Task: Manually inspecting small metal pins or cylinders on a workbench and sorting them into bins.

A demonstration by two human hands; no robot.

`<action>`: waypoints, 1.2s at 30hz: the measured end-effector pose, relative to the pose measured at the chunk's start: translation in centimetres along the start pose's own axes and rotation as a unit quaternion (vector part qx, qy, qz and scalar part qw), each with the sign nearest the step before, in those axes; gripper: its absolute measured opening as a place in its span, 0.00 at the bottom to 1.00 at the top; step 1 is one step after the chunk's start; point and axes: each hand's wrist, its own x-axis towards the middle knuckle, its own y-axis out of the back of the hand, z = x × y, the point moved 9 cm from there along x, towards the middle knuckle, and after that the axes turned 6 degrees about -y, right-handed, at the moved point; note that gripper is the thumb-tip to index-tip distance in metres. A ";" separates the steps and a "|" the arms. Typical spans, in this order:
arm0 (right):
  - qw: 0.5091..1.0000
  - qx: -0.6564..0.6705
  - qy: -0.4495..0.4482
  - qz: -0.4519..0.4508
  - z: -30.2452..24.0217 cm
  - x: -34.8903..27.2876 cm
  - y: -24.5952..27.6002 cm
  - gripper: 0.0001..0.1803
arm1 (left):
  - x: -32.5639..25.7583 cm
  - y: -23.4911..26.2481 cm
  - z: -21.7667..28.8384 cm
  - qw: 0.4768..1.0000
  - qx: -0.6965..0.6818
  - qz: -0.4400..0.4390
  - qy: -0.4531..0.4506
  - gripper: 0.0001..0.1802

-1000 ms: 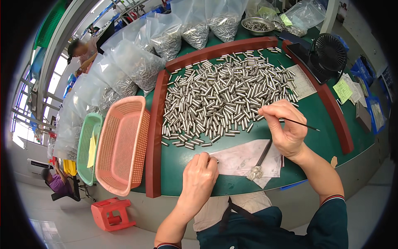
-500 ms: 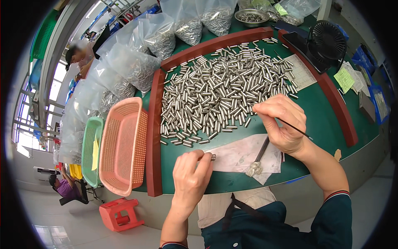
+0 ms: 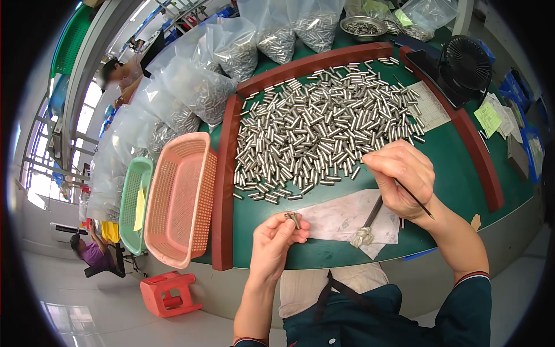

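My left hand (image 3: pixel 276 243) is raised above the front edge of the green table (image 3: pixel 462 168), its fingertips pinched on a small metal cylinder (image 3: pixel 293 218). My right hand (image 3: pixel 402 178) grips a thin dark stick (image 3: pixel 414 198) like a pen, with its tip close to the near edge of the heap of small metal cylinders (image 3: pixel 324 127). That heap covers the green surface inside a red-brown frame (image 3: pixel 224 185). A crumpled white paper (image 3: pixel 347 220) lies between my hands, with a dark tool and a small pale lump (image 3: pixel 363 236) on it.
A pink basket (image 3: pixel 179 199) and a green basket (image 3: pixel 134 202) sit left of the frame. Clear bags of metal parts (image 3: pixel 231 52) line the back. A black fan (image 3: pixel 462 63), papers and a metal bowl (image 3: pixel 364 26) stand at right and rear. Other people are off to the left.
My left hand has lifted off the table and turned up with a cylinder in its fingertips. My right hand has drawn back a little from the heap, still holding the stick.
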 end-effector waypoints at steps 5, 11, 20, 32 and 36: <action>1.000 -0.009 0.003 -0.006 -0.4 -0.1 -0.2 0.14 | -0.1 0.1 -2.2 0.988 -0.101 -0.029 0.112 0.13; 1.000 -0.012 0.009 -0.012 -0.4 -0.1 -0.6 0.15 | -0.1 -0.1 -2.3 0.986 -0.103 -0.038 0.124 0.17; 1.000 -0.016 0.010 -0.015 -0.5 -0.1 -0.8 0.15 | 0.1 -0.2 -2.1 0.983 -0.122 -0.029 0.137 0.18; 0.999 -0.019 0.009 -0.028 -0.6 -0.1 -1.1 0.14 | 0.1 0.0 -2.1 0.985 -0.113 -0.026 0.131 0.12; 0.999 -0.023 0.008 -0.029 -0.5 -0.2 -1.0 0.15 | 0.1 0.2 -2.3 0.983 -0.136 -0.023 0.120 0.09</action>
